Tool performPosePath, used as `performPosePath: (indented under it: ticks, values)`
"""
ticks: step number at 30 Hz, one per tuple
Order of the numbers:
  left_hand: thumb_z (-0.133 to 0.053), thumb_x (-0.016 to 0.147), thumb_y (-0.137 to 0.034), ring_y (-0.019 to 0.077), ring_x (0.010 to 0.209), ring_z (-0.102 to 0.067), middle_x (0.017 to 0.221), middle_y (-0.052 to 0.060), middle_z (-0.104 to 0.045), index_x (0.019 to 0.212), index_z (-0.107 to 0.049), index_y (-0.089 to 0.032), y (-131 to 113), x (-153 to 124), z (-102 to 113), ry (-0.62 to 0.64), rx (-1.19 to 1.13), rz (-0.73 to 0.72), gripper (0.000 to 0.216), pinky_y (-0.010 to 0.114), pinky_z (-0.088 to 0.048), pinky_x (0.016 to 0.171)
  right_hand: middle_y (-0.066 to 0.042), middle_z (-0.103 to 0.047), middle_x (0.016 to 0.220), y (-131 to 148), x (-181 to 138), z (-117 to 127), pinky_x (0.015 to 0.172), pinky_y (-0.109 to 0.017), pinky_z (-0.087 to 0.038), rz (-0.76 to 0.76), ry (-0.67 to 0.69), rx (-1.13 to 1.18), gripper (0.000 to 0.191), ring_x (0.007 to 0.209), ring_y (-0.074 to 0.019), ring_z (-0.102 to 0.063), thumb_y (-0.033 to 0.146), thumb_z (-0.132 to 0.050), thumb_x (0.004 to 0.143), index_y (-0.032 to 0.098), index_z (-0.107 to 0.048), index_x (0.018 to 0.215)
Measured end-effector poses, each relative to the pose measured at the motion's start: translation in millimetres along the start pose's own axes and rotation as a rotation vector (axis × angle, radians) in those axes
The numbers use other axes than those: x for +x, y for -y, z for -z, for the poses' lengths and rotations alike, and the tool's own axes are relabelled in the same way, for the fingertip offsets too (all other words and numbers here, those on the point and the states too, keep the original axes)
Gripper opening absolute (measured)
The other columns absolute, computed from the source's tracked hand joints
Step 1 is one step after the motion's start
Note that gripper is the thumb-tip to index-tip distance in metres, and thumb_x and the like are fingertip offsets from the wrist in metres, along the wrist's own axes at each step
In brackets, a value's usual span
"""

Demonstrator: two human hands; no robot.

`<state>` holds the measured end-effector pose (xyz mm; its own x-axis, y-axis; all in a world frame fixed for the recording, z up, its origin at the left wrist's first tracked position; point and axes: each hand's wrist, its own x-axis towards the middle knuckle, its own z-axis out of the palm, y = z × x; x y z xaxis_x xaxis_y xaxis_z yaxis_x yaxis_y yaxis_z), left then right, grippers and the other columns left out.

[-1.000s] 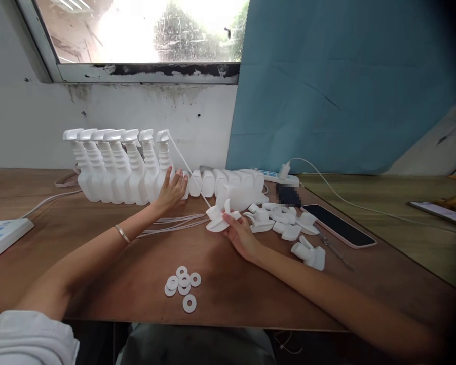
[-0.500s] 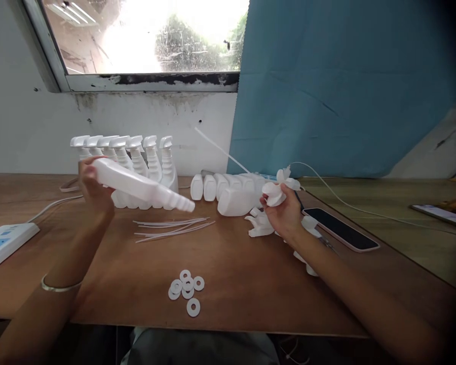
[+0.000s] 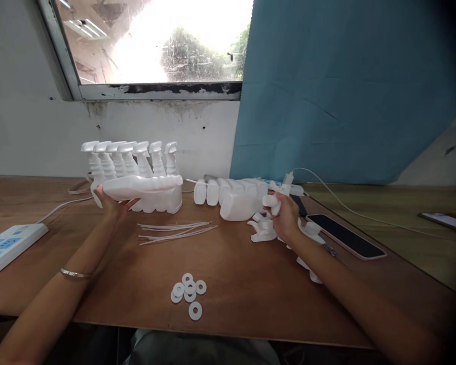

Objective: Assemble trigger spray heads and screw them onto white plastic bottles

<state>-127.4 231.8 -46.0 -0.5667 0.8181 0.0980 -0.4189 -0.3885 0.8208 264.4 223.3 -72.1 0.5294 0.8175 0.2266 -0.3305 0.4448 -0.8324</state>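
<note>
My left hand (image 3: pixel 113 205) is closed around the lower part of a white plastic bottle (image 3: pixel 148 185), which lies nearly level with its ribbed neck to the right. My right hand (image 3: pixel 287 215) grips a white trigger spray head (image 3: pixel 272 203); my fingers hide part of it. A thin white tube (image 3: pixel 196 182) stretches leftward towards the bottle's mouth, apart from it. It seems to belong to the spray head, though the join cannot be made out. More loose spray heads (image 3: pixel 264 231) lie below my right hand.
Behind my left hand stands a row of bottles with spray heads (image 3: pixel 127 148). Several bare bottles (image 3: pixel 238 207) lie mid-table. Thin tubes (image 3: pixel 175 227) and flat white rings (image 3: pixel 195 311) lie nearer. A phone (image 3: pixel 345 236) is at right, a power strip (image 3: pixel 15 246) at left.
The bottle has swung from a downward tilt to nearly level, and my left hand has moved right. The tube has dropped from a steep slant to almost level, near the bottle's mouth.
</note>
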Motion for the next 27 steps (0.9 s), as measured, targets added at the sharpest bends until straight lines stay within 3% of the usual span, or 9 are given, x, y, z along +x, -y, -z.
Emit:
performPosePath:
  ticks: [6,13,15,18,22,24,27]
  values:
    - [-0.031,0.074,-0.055,0.0293,0.099,-0.047,0.115,0.009,-0.042,0.104,-0.043,-0.020,4.8,-3.9,-4.8,0.001,-0.007,-0.001,0.047,0.048,-0.051,0.070,0.004,-0.055,0.065,-2.4,-2.4,-0.1,0.041,-0.019,-0.043,0.025,0.009,-0.028,0.017,0.057,-0.0094,-0.050,0.031,-0.061,0.057,0.018,-0.056,0.067]
    - [-0.030,0.075,-0.055,0.0272,0.097,-0.049,0.116,0.007,-0.040,0.108,-0.041,-0.022,6.9,-5.3,-6.1,-0.008,0.013,0.006,0.048,0.048,-0.052,0.068,0.003,-0.055,0.069,-7.3,-1.8,0.6,0.043,-0.019,-0.043,0.119,0.023,-0.079,0.019,0.056,-0.0080,-0.049,0.033,-0.063,0.060,0.018,-0.057,0.071]
    - [-0.032,0.075,-0.054,0.0268,0.097,-0.049,0.115,0.007,-0.041,0.105,-0.043,-0.021,10.7,-8.2,-7.6,-0.003,0.011,-0.007,0.046,0.047,-0.052,0.068,0.004,-0.054,0.066,-7.8,-8.5,-1.7,0.041,-0.019,-0.041,0.142,0.097,-0.120,0.024,0.052,-0.0077,-0.048,0.038,-0.063,0.063,0.019,-0.056,0.076]
    - [-0.036,0.074,-0.054,0.0264,0.094,-0.051,0.115,0.008,-0.044,0.103,-0.046,-0.021,22.0,-20.9,-12.9,0.027,-0.004,0.024,0.044,0.045,-0.053,0.066,0.005,-0.051,0.060,-6.7,-28.0,-7.7,0.038,-0.019,-0.037,0.068,0.314,-0.149,0.031,0.047,-0.0083,-0.046,0.048,-0.060,0.068,0.023,-0.051,0.084]
    - [-0.042,0.075,-0.051,0.0220,0.083,-0.056,0.099,0.008,-0.052,0.095,-0.050,-0.020,39.8,-48.2,-23.1,0.188,0.032,0.116,0.037,0.038,-0.054,0.064,0.004,-0.053,0.068,-3.9,-57.9,-14.2,0.047,-0.021,-0.040,0.042,0.555,-0.219,0.029,0.051,-0.0084,-0.048,0.047,-0.057,0.073,0.023,-0.049,0.088]
    - [-0.044,0.075,-0.049,0.0197,0.080,-0.057,0.090,0.007,-0.053,0.089,-0.051,-0.019,44.9,-59.2,-26.8,0.253,0.033,0.128,0.033,0.034,-0.054,0.064,0.003,-0.055,0.072,-2.4,-68.2,-15.1,0.055,-0.022,-0.041,0.064,0.603,-0.273,0.029,0.056,-0.0092,-0.049,0.041,-0.062,0.071,0.023,-0.050,0.090]
    - [-0.043,0.076,-0.047,0.0180,0.076,-0.058,0.083,0.005,-0.054,0.085,-0.052,-0.019,47.9,-67.4,-28.7,0.251,0.007,0.132,0.031,0.033,-0.054,0.064,0.003,-0.055,0.077,-0.1,-76.4,-15.3,0.061,-0.022,-0.041,0.089,0.603,-0.333,0.036,0.067,-0.0118,-0.050,0.031,-0.071,0.062,0.024,-0.053,0.092]
